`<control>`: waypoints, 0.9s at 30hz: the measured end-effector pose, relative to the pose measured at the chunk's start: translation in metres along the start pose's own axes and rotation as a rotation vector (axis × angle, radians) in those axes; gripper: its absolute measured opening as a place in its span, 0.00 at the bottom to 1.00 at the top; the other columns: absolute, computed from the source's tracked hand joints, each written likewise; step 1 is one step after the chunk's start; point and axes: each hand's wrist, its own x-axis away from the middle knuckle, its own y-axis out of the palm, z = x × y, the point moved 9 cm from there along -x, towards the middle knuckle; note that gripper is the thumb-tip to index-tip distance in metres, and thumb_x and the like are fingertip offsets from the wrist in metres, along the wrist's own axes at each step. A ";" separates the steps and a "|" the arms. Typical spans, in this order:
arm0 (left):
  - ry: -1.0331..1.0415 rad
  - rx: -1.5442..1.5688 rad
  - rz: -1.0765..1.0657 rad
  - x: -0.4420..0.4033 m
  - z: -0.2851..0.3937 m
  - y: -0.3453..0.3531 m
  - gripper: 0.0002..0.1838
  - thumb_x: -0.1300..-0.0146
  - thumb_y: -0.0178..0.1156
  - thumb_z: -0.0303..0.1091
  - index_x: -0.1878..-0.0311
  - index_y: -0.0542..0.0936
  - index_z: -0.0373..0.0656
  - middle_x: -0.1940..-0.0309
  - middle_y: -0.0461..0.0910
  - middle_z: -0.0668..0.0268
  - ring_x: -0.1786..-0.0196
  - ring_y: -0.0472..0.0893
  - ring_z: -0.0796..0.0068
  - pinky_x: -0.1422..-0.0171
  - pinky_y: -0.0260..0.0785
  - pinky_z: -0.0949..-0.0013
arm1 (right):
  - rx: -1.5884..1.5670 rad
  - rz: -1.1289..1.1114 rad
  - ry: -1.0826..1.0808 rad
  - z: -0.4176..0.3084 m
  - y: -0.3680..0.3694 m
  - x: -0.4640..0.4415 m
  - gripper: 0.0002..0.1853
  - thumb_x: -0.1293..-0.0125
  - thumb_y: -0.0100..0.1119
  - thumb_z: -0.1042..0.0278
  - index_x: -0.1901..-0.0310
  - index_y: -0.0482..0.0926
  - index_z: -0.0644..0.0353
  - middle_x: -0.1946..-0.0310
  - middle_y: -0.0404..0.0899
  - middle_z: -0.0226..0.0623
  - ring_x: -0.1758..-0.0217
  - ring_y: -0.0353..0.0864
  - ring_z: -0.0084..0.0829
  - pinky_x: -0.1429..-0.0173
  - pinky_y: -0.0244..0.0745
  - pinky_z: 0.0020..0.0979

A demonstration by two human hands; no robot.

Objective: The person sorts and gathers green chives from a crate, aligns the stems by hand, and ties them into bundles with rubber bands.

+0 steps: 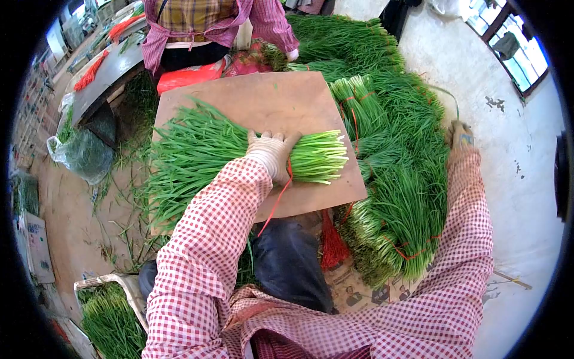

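A bundle of long green stalks (197,152) lies across a brown board (287,99), its pale cut ends to the right. My left hand (272,154), in a light glove, is wrapped over the bundle near those ends. A red tie (281,194) hangs from beneath the hand over the board's front edge. Out at the far right, beside the white wall, my right hand (460,136) is raised with its fingers together, and a thin green strand (449,96) rises from it. Whatever lies within its fingers is too small to tell.
Tied green bundles (406,203) are heaped right of the board. A person (203,30) sits beyond it. At left stand a table (113,72) with red ties and a plastic bag (86,152). Red strands (332,245) hang below the board; a chair frame (119,284) is lower left.
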 end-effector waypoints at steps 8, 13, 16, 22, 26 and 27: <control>0.002 0.020 -0.041 -0.002 -0.003 0.002 0.59 0.68 0.75 0.55 0.29 0.57 0.51 0.38 0.68 0.56 0.33 0.66 0.57 0.28 0.47 0.38 | 0.344 -1.108 -0.783 -0.085 0.302 0.274 0.12 0.33 0.55 0.69 0.51 0.77 0.64 0.59 0.82 0.37 0.61 0.82 0.29 0.57 0.79 0.29; -0.017 -0.039 -0.066 -0.010 -0.010 0.016 0.56 0.65 0.74 0.54 0.31 0.59 0.48 0.37 0.68 0.56 0.32 0.65 0.57 0.28 0.48 0.39 | 0.382 -1.257 -0.939 -0.067 0.329 0.309 0.16 0.36 0.59 0.65 0.48 0.76 0.59 0.58 0.81 0.43 0.55 0.81 0.40 0.50 0.77 0.37; -0.013 -0.012 -0.021 -0.004 -0.005 0.004 0.54 0.64 0.74 0.54 0.32 0.61 0.45 0.37 0.68 0.56 0.31 0.64 0.57 0.28 0.48 0.39 | 0.785 -1.227 -1.062 -0.063 0.317 0.315 0.16 0.38 0.60 0.63 0.49 0.76 0.57 0.59 0.80 0.46 0.54 0.80 0.46 0.50 0.76 0.42; 0.015 0.031 -0.014 -0.007 -0.005 0.003 0.58 0.68 0.76 0.50 0.31 0.58 0.50 0.39 0.69 0.56 0.32 0.65 0.57 0.29 0.48 0.39 | 1.093 -1.112 -1.004 0.003 0.273 0.235 0.17 0.33 0.53 0.57 0.48 0.76 0.56 0.62 0.79 0.45 0.54 0.79 0.47 0.48 0.76 0.40; 0.010 0.034 -0.002 -0.007 -0.003 0.004 0.59 0.68 0.76 0.50 0.30 0.56 0.49 0.38 0.68 0.55 0.32 0.65 0.56 0.29 0.47 0.39 | 1.119 -1.151 -0.831 0.004 0.286 0.234 0.16 0.36 0.57 0.59 0.49 0.77 0.56 0.59 0.80 0.45 0.53 0.79 0.46 0.49 0.75 0.40; 0.012 0.030 0.018 -0.007 -0.003 0.003 0.59 0.68 0.76 0.51 0.30 0.55 0.49 0.37 0.67 0.55 0.32 0.64 0.55 0.28 0.47 0.39 | 1.135 -1.195 -0.791 0.010 0.290 0.231 0.16 0.36 0.58 0.59 0.49 0.77 0.56 0.59 0.81 0.45 0.53 0.79 0.46 0.49 0.74 0.41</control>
